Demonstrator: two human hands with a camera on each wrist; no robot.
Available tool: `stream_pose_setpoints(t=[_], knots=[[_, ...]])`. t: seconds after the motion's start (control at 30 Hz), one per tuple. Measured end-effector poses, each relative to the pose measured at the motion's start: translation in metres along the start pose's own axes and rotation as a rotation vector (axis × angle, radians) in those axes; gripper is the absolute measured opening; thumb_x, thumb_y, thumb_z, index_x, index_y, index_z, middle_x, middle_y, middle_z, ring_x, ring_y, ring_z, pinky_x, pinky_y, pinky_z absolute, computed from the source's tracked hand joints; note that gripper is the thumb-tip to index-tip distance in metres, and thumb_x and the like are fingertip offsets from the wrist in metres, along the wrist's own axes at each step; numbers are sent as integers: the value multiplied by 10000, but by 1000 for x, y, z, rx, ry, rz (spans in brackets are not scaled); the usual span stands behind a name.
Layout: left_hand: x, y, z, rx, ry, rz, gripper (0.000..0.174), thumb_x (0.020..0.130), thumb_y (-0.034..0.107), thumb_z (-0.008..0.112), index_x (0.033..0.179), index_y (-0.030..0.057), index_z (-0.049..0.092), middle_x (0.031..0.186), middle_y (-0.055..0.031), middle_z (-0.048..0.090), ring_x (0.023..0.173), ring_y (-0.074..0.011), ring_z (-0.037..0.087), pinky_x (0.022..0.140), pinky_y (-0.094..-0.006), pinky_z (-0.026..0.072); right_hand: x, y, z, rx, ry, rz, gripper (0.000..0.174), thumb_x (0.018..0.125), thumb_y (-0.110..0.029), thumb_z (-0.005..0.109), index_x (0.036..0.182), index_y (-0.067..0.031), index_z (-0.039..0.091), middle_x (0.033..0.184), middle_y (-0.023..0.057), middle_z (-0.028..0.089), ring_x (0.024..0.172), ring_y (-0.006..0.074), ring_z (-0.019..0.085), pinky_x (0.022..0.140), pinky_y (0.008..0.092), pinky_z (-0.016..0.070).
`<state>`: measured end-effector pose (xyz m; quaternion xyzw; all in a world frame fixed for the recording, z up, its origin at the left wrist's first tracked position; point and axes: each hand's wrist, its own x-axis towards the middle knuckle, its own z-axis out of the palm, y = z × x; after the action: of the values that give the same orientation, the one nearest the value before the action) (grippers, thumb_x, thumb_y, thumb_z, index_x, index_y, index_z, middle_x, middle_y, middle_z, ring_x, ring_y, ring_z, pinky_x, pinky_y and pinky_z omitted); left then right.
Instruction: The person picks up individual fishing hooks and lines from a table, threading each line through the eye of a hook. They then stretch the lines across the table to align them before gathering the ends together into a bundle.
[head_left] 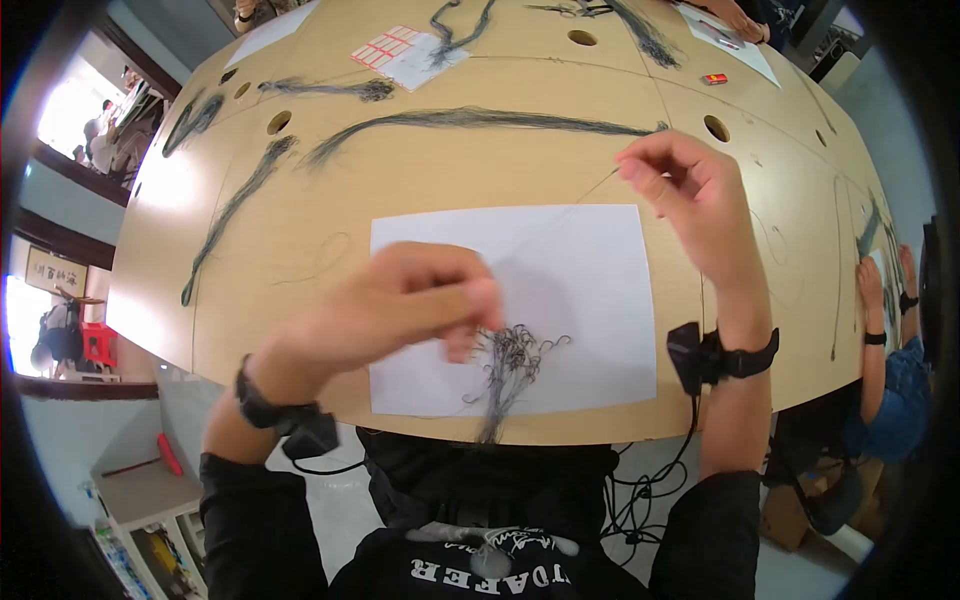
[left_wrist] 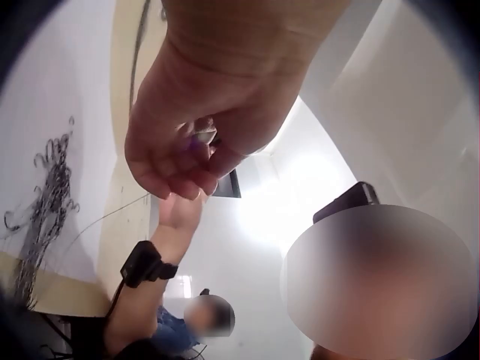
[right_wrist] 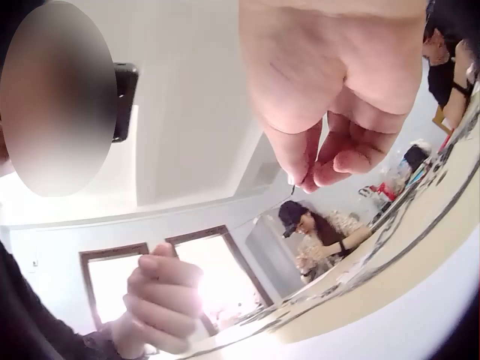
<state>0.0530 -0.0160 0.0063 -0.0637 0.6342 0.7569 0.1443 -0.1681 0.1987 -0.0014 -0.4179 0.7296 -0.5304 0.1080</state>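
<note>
Between thumb and index finger, my right hand [head_left: 695, 195] pinches one end of a thin dark strand [head_left: 590, 193], which slants down toward the left over a white sheet [head_left: 600, 300]. My left hand [head_left: 400, 300] is blurred above the sheet's left part, fingers bent; whether it touches the strand is unclear. In the left wrist view the strand [left_wrist: 112, 214] runs from the right hand [left_wrist: 180, 210] past the left hand [left_wrist: 202, 127]. Below the left fingertips lies a bundle of dark, hooked strands [head_left: 512, 360], its tail at the table's near edge.
A long dark bundle [head_left: 470, 118] lies across the table behind the sheet, with another bundle [head_left: 235, 215] at the left. Farther back are a red-lined label sheet [head_left: 385, 47], a small red box [head_left: 714, 79] and scissors [head_left: 565, 11]. Other people sit around the table.
</note>
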Motion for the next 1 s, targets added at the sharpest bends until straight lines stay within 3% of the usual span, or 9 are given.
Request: stream_pose_setpoints(t=[0.1,0.23,0.33,0.43,0.6,0.7,0.8,0.9,1.0], knots=[[-29,12,-30,132,201,78,257,1053,233,593,983,3,683,716,33,568,676,-60,539,623,-218,437,4,22,-27,-100,36,95,155,961,-156,712,981,-2,724,801,-22,658,713,48,559,622,214,434],[-34,26,-87,609,500,162,248,1048,239,588,981,21,687,686,55,494,617,-41,451,569,-199,357,12,52,-51,-70,100,261,170,954,-159,718,968,11,717,760,-16,626,671,50,534,608,215,426],[-30,36,-129,522,565,235,260,1048,252,587,980,22,686,661,64,447,581,-30,374,536,-202,279,14,75,-59,-100,147,328,177,940,-150,719,977,23,716,773,-3,650,677,64,558,608,230,439],[-23,28,-156,460,623,228,267,1051,255,583,976,22,689,661,63,438,575,-31,371,534,-198,266,12,89,-53,-159,147,321,164,922,-142,722,969,14,727,792,18,685,698,83,599,620,245,464],[2,-33,-204,855,719,193,174,981,172,688,998,3,723,789,12,653,709,-90,543,638,-262,439,15,106,-40,-362,147,307,155,892,-152,738,952,-10,745,830,70,737,751,144,675,687,286,522],[7,-45,-206,1073,776,142,165,944,159,722,988,0,724,822,-16,674,723,-108,567,647,-276,449,17,109,-37,-415,144,281,156,888,-160,738,952,-18,747,845,84,751,775,168,698,722,303,542],[7,-44,-203,1149,798,241,157,921,146,740,990,6,728,846,-31,685,737,-111,580,658,-279,451,19,110,-35,-426,161,269,156,890,-164,734,953,-22,747,851,87,757,788,174,707,742,308,550],[6,-43,-215,1134,779,211,151,913,142,746,995,16,732,852,-28,687,749,-111,583,677,-277,455,21,111,-33,-436,182,266,156,892,-166,733,952,-23,747,842,80,754,779,170,702,739,305,547],[7,-48,-228,1064,787,214,97,919,139,748,973,58,741,868,31,683,766,-73,548,704,-250,411,21,116,-32,-424,209,277,162,891,-170,733,953,-20,746,828,71,746,760,162,689,725,299,539]])
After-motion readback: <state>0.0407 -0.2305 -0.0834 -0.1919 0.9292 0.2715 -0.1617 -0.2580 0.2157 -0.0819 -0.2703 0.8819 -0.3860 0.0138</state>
